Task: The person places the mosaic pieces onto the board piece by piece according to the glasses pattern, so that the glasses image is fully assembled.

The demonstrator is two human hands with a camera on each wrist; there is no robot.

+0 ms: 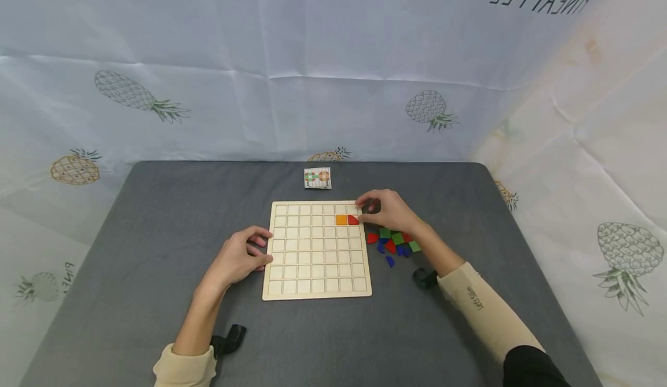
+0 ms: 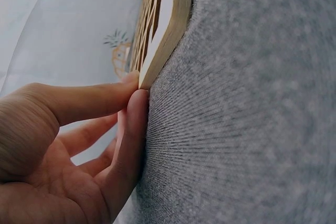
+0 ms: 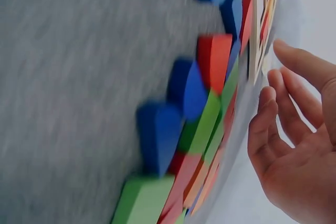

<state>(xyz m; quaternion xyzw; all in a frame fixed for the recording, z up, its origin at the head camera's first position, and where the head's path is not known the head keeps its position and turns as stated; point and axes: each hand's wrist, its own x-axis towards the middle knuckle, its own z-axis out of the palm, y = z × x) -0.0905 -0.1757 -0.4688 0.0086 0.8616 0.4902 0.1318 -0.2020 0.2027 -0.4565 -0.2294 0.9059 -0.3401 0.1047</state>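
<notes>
A square wooden grid board (image 1: 292, 300) lies flat on the grey table. An orange square tile (image 1: 341, 220) and, to its right, a red tile with a curved side (image 1: 352, 220) sit in cells near its upper right corner. My left hand (image 1: 241, 258) holds the board's left edge; in the left wrist view the thumb (image 2: 94, 100) and a finger meet at the wooden rim. Over the board's upper right edge, my right hand (image 1: 391, 210) hovers beside the red tile. In the right wrist view its fingers (image 3: 286, 106) are loosely bent and apart, with nothing visible between them.
Right of the board lies a loose pile of tiles, with green squares (image 1: 398, 238), red pieces (image 1: 372, 238) and blue pieces (image 1: 390, 261). A small printed pattern card (image 1: 318, 185) lies beyond the board. A pineapple-print cloth (image 1: 292, 114) hangs behind the table (image 1: 172, 230).
</notes>
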